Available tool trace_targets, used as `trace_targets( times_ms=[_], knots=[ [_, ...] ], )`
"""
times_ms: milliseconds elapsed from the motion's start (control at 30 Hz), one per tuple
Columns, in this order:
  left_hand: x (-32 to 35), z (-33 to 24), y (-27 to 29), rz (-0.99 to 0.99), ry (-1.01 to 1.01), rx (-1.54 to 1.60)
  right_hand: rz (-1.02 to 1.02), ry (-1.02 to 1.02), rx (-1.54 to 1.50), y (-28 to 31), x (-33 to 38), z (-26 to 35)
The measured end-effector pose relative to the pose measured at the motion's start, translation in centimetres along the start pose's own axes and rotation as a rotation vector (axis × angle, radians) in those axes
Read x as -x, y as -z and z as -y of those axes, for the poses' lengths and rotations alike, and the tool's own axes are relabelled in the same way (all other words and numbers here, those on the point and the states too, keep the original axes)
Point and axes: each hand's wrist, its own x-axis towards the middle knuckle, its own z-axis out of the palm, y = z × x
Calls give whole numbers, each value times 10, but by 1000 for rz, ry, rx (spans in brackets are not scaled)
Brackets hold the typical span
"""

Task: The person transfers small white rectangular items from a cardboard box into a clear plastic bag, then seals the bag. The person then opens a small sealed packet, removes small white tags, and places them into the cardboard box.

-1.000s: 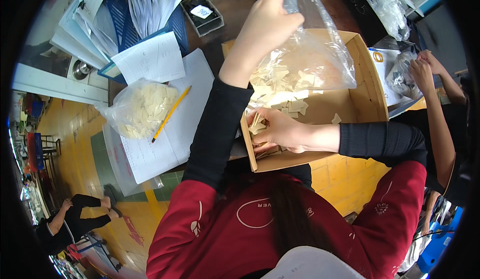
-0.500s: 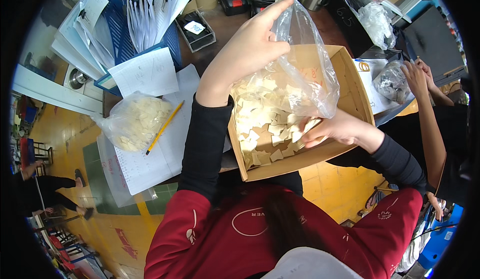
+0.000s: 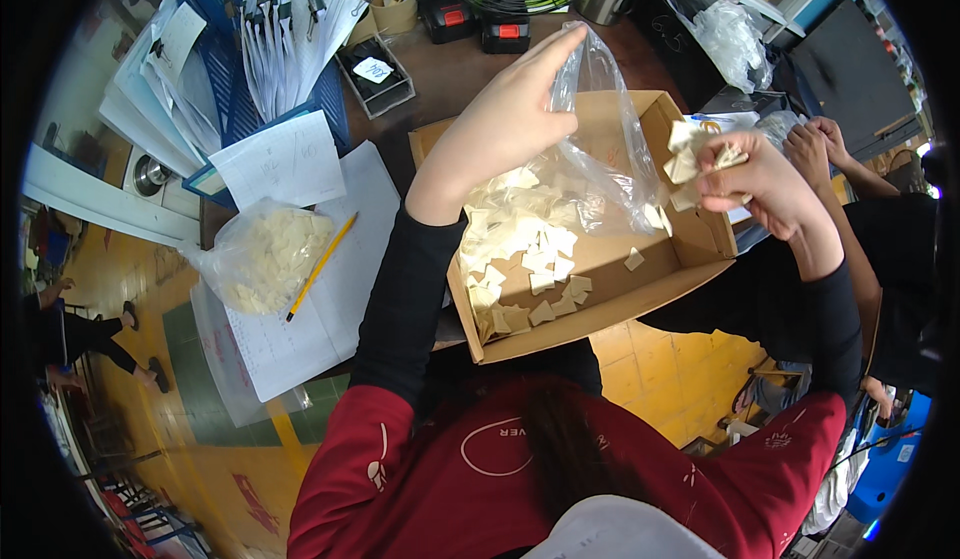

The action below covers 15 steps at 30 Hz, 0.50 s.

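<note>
Carton (image 3: pixel 702 237) of pale pieces (image 3: pixel 540 259), left hand (image 3: pixel 520 109) pinching bag (image 3: pixel 612 181), right hand (image 3: pixel 765 184) clutching similar pieces (image 3: pixel 685 159)

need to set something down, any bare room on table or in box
Table: between tray, black cases and left hand. Box: front right, around one stray piece. Crowded: box's left part, with pieces; papers, under filled bag and pencil.

It looked like a workshop with a desk corner: clipped papers (image 3: pixel 290 64) filled a blue file rack (image 3: pixel 329 109) toward eleven o'clock, a cardboard box (image 3: pixel 620 309) held pale cut pieces (image 3: pixel 540 269) near centre, yellow flooring (image 3: pixel 200 449) spread at eight, and a co-worker's arm (image 3: pixel 850 244) showed at three.
</note>
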Motion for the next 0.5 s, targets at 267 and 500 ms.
trace_targets(
  times_ms=[267, 500],
  knots=[
    [3, -10, 2, 48, 7, 28, 330, 95, 259, -49, -50, 17],
    [3, -11, 19, 42, 36, 77, 370, 210, 334, -46, -55, 36]
  ],
)
